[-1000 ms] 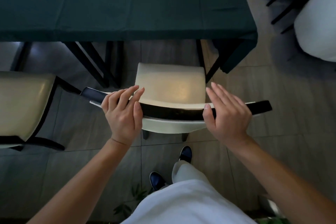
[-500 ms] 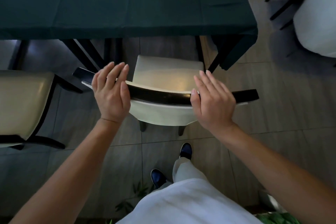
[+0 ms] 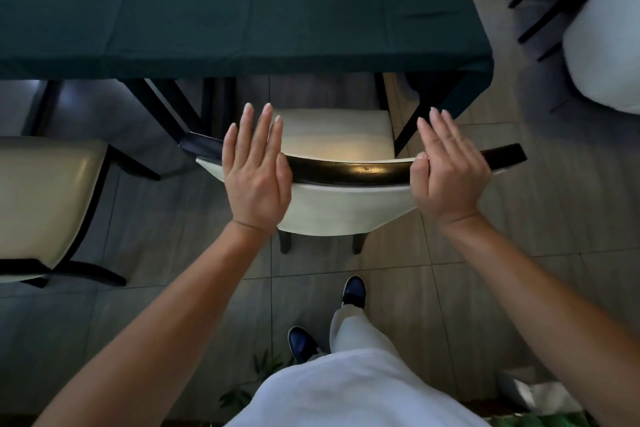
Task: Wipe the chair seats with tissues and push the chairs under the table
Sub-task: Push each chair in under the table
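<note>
A chair with a cream seat and a curved black top rail stands in front of me, its seat's far edge near the edge of the table with the dark green cloth. My left hand lies flat against the rail's left part, fingers straight and pointing at the table. Near the rail's right end my right hand presses with its palm, fingers straight, thumb on the rail. No tissue is in view.
A second cream chair stands out from the table at the left. Black table legs flank the chair's seat. White-covered chairs stand at the upper right. My feet are on the tiled floor behind the chair.
The chair has slid forward towards the table under both hands. My fingers, curled over the rail a second ago, now stretch out flat.
</note>
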{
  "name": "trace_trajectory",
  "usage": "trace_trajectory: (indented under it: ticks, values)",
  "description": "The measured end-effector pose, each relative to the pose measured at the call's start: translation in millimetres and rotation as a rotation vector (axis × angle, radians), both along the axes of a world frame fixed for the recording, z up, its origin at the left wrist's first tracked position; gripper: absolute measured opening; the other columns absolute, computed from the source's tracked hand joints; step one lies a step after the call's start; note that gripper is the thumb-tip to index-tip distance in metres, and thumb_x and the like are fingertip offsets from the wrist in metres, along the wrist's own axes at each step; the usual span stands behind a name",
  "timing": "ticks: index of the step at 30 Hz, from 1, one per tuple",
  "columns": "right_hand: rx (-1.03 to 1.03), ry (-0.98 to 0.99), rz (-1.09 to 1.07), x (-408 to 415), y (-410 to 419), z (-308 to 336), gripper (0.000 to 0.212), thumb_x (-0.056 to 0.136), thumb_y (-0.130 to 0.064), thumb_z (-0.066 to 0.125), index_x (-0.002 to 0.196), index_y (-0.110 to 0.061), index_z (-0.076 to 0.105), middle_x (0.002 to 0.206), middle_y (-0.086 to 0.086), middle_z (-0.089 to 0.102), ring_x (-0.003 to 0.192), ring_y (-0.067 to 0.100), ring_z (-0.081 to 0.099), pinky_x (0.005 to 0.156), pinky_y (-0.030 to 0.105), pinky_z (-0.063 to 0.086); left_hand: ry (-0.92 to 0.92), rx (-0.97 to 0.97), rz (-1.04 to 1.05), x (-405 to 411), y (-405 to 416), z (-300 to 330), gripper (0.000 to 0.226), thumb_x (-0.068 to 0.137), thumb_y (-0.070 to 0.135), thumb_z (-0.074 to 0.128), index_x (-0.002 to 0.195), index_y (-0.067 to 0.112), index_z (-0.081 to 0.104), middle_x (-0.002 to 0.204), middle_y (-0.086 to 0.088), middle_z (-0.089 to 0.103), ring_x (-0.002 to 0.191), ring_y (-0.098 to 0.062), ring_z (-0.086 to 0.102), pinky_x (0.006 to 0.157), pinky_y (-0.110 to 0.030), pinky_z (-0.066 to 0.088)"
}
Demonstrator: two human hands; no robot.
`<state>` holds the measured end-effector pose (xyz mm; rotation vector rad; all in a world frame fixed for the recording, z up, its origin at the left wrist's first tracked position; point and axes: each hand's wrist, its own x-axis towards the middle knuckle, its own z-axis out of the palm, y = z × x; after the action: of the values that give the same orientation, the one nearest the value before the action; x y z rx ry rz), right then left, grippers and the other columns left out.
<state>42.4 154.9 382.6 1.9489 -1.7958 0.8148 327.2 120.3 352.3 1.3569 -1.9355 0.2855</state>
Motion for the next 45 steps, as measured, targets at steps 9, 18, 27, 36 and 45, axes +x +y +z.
trace_trajectory:
  ticks: [9, 18, 27, 36, 45]
  values:
    - [0.163, 0.010, 0.002, 52, -23, 9, 0.048, 0.102, -0.027, 0.040, 0.135, -0.006, 0.067, 0.141, 0.014, 0.064, 0.131, 0.028, 0.062, 0.101, 0.041, 0.052, -0.087, 0.088, -0.004, 54, -45, 12, 0.055, 0.102, 0.014, 0.030, 0.154, -0.004, 0.036, 0.163, -0.021, 0.033, 0.155, -0.039, 0.025, 0.125, -0.056, 0.023]
    - [-0.046, 0.133, 0.123, -5, -48, -5, 0.051, 0.107, -0.026, 0.032, 0.146, -0.003, 0.055, 0.156, 0.017, 0.048, 0.150, 0.030, 0.041, 0.118, 0.051, 0.040, -0.209, 0.059, -0.142, 22, -59, 28, 0.054, 0.103, 0.021, 0.033, 0.149, -0.005, 0.046, 0.158, -0.022, 0.041, 0.151, -0.037, 0.035, 0.122, -0.052, 0.034]
    - [-0.024, 0.028, 0.059, -14, -67, -4, 0.049, 0.102, -0.023, 0.034, 0.128, -0.004, 0.071, 0.138, 0.017, 0.065, 0.133, 0.031, 0.060, 0.104, 0.045, 0.054, -0.168, 0.004, -0.186, 5, -79, 25, 0.046, 0.104, 0.016, 0.035, 0.135, -0.002, 0.063, 0.144, -0.017, 0.059, 0.140, -0.033, 0.052, 0.110, -0.047, 0.050]
    - [-0.082, 0.056, 0.119, -9, -90, -9, 0.053, 0.107, -0.026, 0.028, 0.121, -0.008, 0.076, 0.131, 0.013, 0.070, 0.125, 0.027, 0.067, 0.094, 0.041, 0.058, -0.215, 0.046, -0.096, 11, -97, 29, 0.049, 0.105, 0.018, 0.032, 0.141, -0.005, 0.056, 0.149, -0.019, 0.054, 0.146, -0.036, 0.043, 0.117, -0.051, 0.041]
    - [-0.007, 0.049, 0.062, -46, -114, 3, 0.050, 0.105, -0.019, 0.030, 0.138, -0.002, 0.063, 0.145, 0.016, 0.060, 0.139, 0.030, 0.055, 0.110, 0.047, 0.050, -0.264, 0.045, -0.082, -28, -117, 29, 0.052, 0.105, 0.023, 0.031, 0.145, -0.002, 0.052, 0.151, -0.018, 0.053, 0.147, -0.035, 0.043, 0.119, -0.055, 0.036]
